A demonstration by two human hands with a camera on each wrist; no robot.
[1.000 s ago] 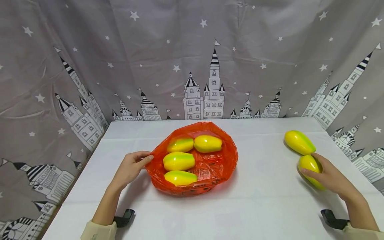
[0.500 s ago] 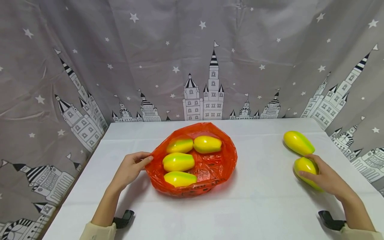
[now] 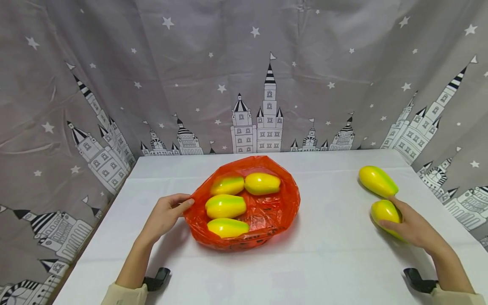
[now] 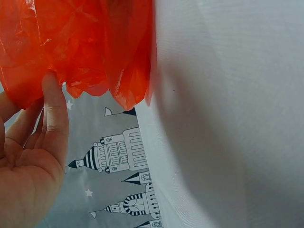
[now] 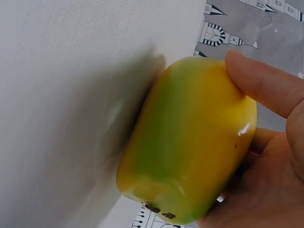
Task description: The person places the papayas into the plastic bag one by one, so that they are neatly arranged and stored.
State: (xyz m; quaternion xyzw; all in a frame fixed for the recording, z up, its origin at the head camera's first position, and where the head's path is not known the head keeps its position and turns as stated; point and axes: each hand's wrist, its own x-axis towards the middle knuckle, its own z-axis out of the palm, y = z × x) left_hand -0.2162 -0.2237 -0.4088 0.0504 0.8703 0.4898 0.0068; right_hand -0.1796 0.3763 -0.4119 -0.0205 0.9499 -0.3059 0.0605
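Observation:
On the left, my left hand [image 3: 165,216] pinches the near-left rim of an open red plastic bag [image 3: 280,212] between thumb and fingers; the left wrist view shows the thumb against the crumpled film [image 4: 80,42]. Several glossy yellow-green papayas [image 3: 226,206] lie inside the bag. Over at the right, my right hand [image 3: 415,226] grips another papaya [image 5: 190,137] from its right side, thumb on one face and fingers on the other, partly hidden. Just behind that one lies a loose papaya [image 3: 377,181], its narrow end close to my right fingertips.
A white cloth [image 3: 328,262] covers the table. Behind and at both sides hangs a grey curtain [image 3: 183,51] printed with castles and stars. Black wrist mounts [image 3: 158,279] stick out from both forearms.
My right hand has shifted a little to the left with the papaya in its grip, drawing it slightly off the loose one. The left hand and the bag have stayed put.

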